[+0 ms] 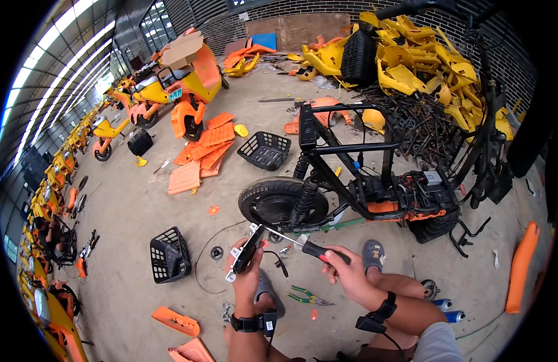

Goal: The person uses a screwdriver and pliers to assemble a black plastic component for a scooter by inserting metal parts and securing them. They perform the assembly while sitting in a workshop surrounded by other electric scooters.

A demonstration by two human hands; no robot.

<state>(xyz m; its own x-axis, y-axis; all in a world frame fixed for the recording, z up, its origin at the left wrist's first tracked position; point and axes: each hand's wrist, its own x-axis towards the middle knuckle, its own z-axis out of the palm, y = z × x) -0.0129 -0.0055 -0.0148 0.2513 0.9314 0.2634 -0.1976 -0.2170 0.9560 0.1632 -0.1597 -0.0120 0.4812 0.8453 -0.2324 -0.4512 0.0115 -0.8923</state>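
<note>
My left hand [247, 276] is closed around a narrow black part with pale metal brackets [250, 248], held up above my left foot. A short black cable with a plug [281, 264] hangs beside it. In my right hand [352, 276] is a screwdriver [319, 250] with a black and red handle. Its shaft points left, and the tip is at the upper end of the black part; whether it sits in a screw is too small to tell. Pliers with green handles [309, 296] lie on the floor between my feet.
A stripped scooter frame [345, 149] stands just ahead, its wheel [281, 204] near my hands. Black baskets [170, 256] and orange panels [208, 148] lie to the left. Yellow panels [405, 60] are heaped at the back right. Blue cans [454, 316] lie by my right leg.
</note>
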